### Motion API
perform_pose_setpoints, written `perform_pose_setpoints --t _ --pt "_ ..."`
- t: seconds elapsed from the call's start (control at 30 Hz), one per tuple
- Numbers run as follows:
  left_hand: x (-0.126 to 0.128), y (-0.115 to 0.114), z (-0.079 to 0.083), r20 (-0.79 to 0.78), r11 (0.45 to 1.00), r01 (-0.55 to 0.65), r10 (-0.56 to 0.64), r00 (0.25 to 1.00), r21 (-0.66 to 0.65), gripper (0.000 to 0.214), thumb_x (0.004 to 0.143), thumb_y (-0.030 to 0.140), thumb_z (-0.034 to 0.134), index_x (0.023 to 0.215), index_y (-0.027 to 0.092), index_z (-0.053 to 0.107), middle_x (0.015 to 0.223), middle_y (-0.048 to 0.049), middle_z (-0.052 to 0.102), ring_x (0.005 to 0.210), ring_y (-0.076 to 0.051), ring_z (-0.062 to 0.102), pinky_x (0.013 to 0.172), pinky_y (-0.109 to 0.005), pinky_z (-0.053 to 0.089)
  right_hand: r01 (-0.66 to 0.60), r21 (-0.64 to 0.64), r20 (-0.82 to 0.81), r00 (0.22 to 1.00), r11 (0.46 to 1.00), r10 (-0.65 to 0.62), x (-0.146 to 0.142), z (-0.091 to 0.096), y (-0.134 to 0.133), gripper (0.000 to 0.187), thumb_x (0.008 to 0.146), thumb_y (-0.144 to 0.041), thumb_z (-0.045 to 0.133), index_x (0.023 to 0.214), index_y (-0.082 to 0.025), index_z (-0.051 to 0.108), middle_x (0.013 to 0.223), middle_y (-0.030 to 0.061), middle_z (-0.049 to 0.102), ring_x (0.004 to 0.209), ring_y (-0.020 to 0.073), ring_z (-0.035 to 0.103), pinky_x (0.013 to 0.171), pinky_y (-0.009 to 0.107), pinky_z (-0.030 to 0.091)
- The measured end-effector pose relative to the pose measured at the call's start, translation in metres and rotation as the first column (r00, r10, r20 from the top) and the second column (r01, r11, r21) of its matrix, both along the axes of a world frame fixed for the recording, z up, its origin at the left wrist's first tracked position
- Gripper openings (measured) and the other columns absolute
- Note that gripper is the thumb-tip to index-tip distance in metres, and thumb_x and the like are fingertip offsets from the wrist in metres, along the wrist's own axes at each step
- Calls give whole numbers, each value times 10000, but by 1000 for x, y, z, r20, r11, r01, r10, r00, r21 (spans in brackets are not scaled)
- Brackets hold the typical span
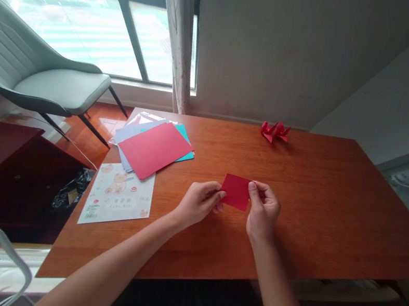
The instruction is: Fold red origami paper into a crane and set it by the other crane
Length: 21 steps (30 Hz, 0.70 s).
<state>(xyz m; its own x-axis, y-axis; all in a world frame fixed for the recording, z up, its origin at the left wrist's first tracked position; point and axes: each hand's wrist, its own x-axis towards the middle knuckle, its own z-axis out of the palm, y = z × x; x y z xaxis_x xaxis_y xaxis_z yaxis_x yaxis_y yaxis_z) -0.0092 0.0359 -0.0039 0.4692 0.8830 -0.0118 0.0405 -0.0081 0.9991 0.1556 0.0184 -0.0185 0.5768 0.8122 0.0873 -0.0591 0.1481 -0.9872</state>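
Observation:
A small red square of paper (236, 192) is held up above the wooden table, between my two hands. My left hand (202, 198) pinches its left edge between thumb and fingers. At the upper right corner my right hand (264, 208) grips it, thumb on the near face and fingers behind. The paper looks flat; whether it is folded in layers I cannot tell. Two red folded-paper figures (274, 131) stand close together near the table's far edge.
On the table's left lies a stack of coloured sheets, a red sheet (155, 149) on top. Beside it is a white bear-printed sheet (118, 196). The wooden table (323, 195) reaches toward the wall. A grey chair (61, 88) stands by the window at left.

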Motion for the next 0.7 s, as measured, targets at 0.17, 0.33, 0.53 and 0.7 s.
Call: perform_pose_setpoints --t 0.17,0.33,0.53,0.7 --pt "-1 2 1 -3 998 -11 11 1000 -58 381 925 504 553 881 137 644 582 -15 629 507 -122 576 523 -218 466 -19 -9 -31 999 1000 19 0 -1 2 281 757 -449 772 817 -186 695 709 4 657 639 128 560 597 259 451" --pt "-4 2 3 -55 1000 -2 3 998 21 419 934 518 523 783 143 635 644 -24 622 582 -132 568 575 -233 462 -97 -57 -10 995 994 97 0 -4 2 283 769 -472 753 817 -199 699 745 13 691 667 149 602 620 276 474" --pt "-7 6 2 -6 985 -168 168 986 -27 515 906 595 513 617 176 439 571 37 405 525 -85 352 483 -217 313 -306 -91 82 946 948 314 -4 -4 -3 236 783 -445 752 806 -212 715 734 9 690 673 161 607 625 280 489" --pt "-6 9 0 -9 978 -201 201 980 -51 539 877 632 533 618 166 458 577 33 404 546 -87 346 491 -221 290 -333 -98 87 936 938 342 -4 -3 -4 238 790 -445 747 804 -210 715 723 7 686 660 161 601 602 274 485"
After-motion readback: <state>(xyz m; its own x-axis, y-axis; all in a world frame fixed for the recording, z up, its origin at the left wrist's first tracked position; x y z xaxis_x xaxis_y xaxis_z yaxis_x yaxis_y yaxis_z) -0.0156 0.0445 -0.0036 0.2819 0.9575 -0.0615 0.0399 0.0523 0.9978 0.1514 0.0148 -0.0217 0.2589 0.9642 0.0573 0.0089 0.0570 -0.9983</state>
